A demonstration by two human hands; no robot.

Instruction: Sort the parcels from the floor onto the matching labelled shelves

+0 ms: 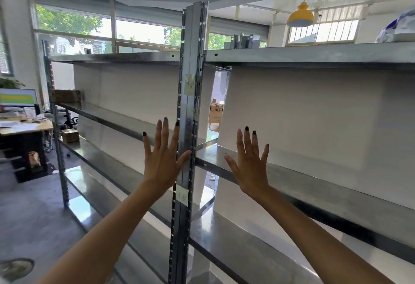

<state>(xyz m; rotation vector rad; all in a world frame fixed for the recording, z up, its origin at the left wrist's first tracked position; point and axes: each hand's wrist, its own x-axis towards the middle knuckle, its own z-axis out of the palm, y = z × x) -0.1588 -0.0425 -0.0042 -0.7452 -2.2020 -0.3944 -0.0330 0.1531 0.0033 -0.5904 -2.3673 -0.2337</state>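
While left hand [162, 160] and right hand [250, 166] are empty, fingers [165, 131] spread, shelf [314, 175] just beyond; likely between pickups; next: grab a parcel off floor [33, 216].

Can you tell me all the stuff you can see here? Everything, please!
shelves: several, grey metal, two racks
post: one, grey metal, between the racks
paper labels: two, pale, on the post
cardboard boxes: two, brown, left rack's far end
wrapped parcel: one, blue and white, top shelf, far right
lamp: one, yellow, hanging upper right
screen: one, green and yellow, on the desk
desk: one, light wood top, far left
left hand: one, dark nails, fingers spread, by the post
right hand: one, dark nails, fingers spread, before the right rack
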